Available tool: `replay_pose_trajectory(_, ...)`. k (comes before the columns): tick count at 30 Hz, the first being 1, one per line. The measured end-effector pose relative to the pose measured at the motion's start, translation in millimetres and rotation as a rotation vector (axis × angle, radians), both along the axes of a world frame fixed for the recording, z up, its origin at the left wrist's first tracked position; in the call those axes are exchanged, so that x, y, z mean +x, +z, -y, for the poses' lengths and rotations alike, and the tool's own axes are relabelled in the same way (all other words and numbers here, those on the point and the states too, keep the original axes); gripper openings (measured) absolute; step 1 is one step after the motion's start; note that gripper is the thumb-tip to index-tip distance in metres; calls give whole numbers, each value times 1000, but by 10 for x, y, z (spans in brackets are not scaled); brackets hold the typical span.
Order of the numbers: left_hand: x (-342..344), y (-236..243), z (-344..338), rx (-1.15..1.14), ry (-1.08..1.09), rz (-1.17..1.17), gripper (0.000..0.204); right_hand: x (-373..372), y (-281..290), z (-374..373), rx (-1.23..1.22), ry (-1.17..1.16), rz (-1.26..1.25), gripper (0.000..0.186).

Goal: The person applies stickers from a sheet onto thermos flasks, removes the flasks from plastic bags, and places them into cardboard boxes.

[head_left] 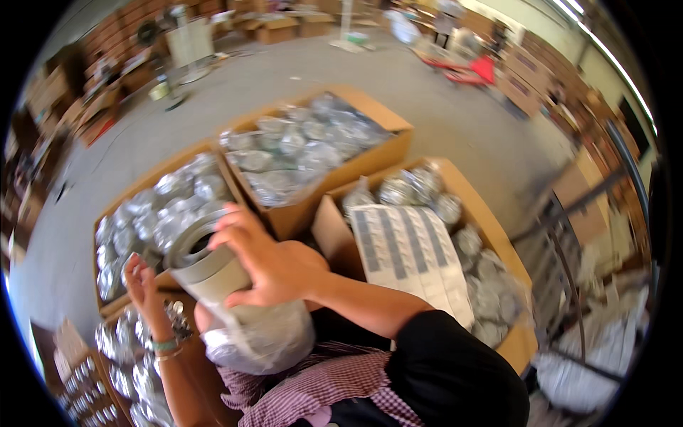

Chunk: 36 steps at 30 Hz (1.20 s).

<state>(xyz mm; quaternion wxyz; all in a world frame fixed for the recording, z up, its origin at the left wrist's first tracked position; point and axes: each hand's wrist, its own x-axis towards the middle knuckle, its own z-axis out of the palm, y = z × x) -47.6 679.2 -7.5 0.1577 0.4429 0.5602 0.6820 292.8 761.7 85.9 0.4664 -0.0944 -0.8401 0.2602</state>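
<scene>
My right hand [260, 263] grips a pale grey hollow cylinder [220, 277] with a dark round opening, tilted above a white, crumpled plastic bundle [260, 338] at my lap. My left hand [146, 288] is raised to the left of the cylinder, fingers apart and slightly curled, holding nothing visible. Just beyond it stands a carton [114, 304] of wrapped silvery pieces [153, 220]. To the right, a sheet of printed labels [409, 260] lies on another carton [523, 299] of wrapped pieces.
Another full carton [384, 142] stands ahead, more at lower left [124, 363]. A metal cart frame [612, 178] and white sacks [576, 363] are at my right. Red equipment [469, 71], stacked boxes [526, 78] and a distant person [445, 21] are across the floor.
</scene>
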Motion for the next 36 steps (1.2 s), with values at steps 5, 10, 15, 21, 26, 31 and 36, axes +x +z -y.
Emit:
replay_pose_trajectory(5, 1459, 943, -356, 251, -475, -110, 35, 234, -145, 218, -53, -92, -106, 112)
replay_pose_trajectory(10, 1422, 936, -359, 215, -351, 132, 21, 1304, -634, 363, -209, -262, 50, 92)
replay_pose_trajectory(15, 1141, 967, -236, 151, -418, 195, 15, 3100, -1834, 336, -290, -1199, 250, 57)
replay_pose_trajectory(21, 1136, 1095, -290, 49, -316, 129, 19, 4847, -2328, 597, -1204, -1364, 151, 39)
replay_pose_trajectory(26, 1430, 1906, -216, -322, -658, -511, 25, 4643, -1709, 333, -1014, -1007, -141, 19)
replay_pose_trajectory(31, 2032, 2492, -669, -584, -810, -1064, 33, 3765, -338, 119, -639, -801, -48, 38)
replay_pose_trajectory(36, 2564, 2186, -1050, -235, -1017, -1151, 36, 2635, 762, 105, -323, -511, -31, 50)
